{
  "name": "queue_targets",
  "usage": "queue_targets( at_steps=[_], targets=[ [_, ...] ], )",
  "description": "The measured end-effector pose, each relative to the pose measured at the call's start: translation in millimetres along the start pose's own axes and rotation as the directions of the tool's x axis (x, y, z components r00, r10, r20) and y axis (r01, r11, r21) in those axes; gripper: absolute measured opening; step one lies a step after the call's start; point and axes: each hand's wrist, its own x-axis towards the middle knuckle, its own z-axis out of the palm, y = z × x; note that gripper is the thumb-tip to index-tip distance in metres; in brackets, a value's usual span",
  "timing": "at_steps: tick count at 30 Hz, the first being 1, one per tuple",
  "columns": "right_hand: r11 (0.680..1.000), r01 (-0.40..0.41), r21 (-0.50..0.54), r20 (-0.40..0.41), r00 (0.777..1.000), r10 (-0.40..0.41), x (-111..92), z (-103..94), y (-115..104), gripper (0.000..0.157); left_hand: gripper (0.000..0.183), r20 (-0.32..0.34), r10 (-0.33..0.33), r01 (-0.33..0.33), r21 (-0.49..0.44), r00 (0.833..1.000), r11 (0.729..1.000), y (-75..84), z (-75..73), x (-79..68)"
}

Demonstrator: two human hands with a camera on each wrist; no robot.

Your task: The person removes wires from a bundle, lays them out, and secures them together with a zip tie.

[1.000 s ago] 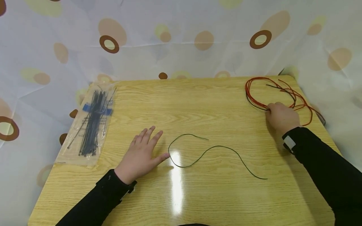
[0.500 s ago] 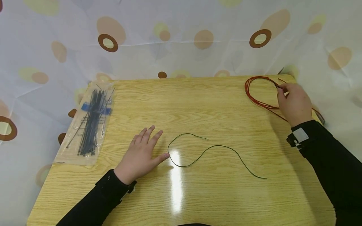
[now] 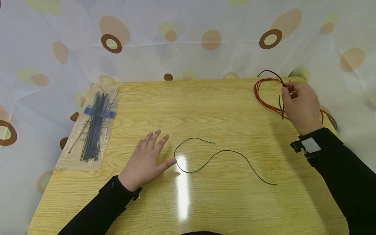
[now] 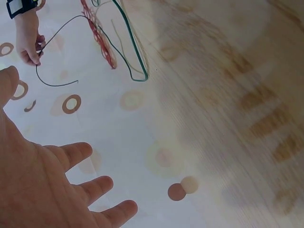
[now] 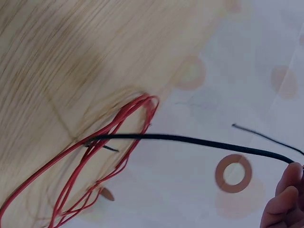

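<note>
My right hand (image 3: 302,107) pinches a black wire (image 3: 267,70) between thumb and fingers at the table's back right. One end arcs up leftward past the fingertips, while another part hangs below. In the right wrist view, the black wire (image 5: 171,137) stretches from the fingers across a red wire coil (image 5: 126,111). That coil (image 3: 256,93) lies looped under and left of the hand, which hides part of it. My left hand (image 3: 147,163) is spread palm down with its thumb tip right at the curved green wire (image 3: 226,150). The left wrist view shows its spread fingers (image 4: 76,154).
A clear plastic bag (image 3: 66,160) of black cable ties (image 3: 97,130) lies along the table's left side. Behind and beside the wooden table (image 3: 176,107) hangs a white spotted sheet (image 3: 188,23). A dark grey piece (image 3: 333,122) sits at the right edge.
My right hand has shifted back and right, then up, lifting the black wire out of the red coil. The left hand and green wire stay put.
</note>
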Motion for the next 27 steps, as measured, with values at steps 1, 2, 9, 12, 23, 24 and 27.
queue_targets(
  at_steps=[1, 2, 9, 12, 23, 24, 27],
  targets=[
    [1.000, 0.008, 0.004, 0.005, 1.000, -0.008, -2, -0.2, -3, 0.040, 0.088, 0.000, 0.001, -0.001, 0.000, 1.000, 1.000, 0.1, -0.1, 0.0],
    [1.000, 0.017, 0.002, 0.011, 1.000, -0.017, -4, -0.2, -7, 0.040, 0.088, 0.001, 0.001, -0.001, 0.000, 1.000, 1.000, 0.3, -0.3, -0.2],
    [0.992, 0.125, -0.011, 0.072, 0.990, -0.123, -26, 4.9, -37, 0.036, 0.088, 0.000, 0.000, 0.000, 0.003, 1.000, 1.000, 0.5, -1.8, -2.6],
    [0.976, 0.214, -0.043, 0.089, 0.974, -0.210, -36, 12.0, -48, 0.030, 0.088, -0.002, -0.001, 0.001, 0.004, 1.000, 1.000, -0.1, -1.9, -3.7],
    [0.889, 0.439, -0.128, 0.316, 0.868, -0.383, -74, 50.4, -51, 0.022, 0.087, 0.001, 0.005, -0.005, -0.005, 1.000, 1.000, 2.3, -3.6, -4.8],
    [0.884, 0.450, -0.127, 0.336, 0.858, -0.388, -77, 53.6, -50, 0.021, 0.087, 0.001, 0.005, -0.005, -0.005, 1.000, 1.000, 2.7, -3.7, -4.8],
    [0.865, 0.489, -0.113, 0.377, 0.827, -0.418, -85, 61.0, -51, 0.020, 0.087, 0.001, 0.004, -0.004, -0.010, 1.000, 1.000, 3.3, -3.6, -4.9]
  ],
)
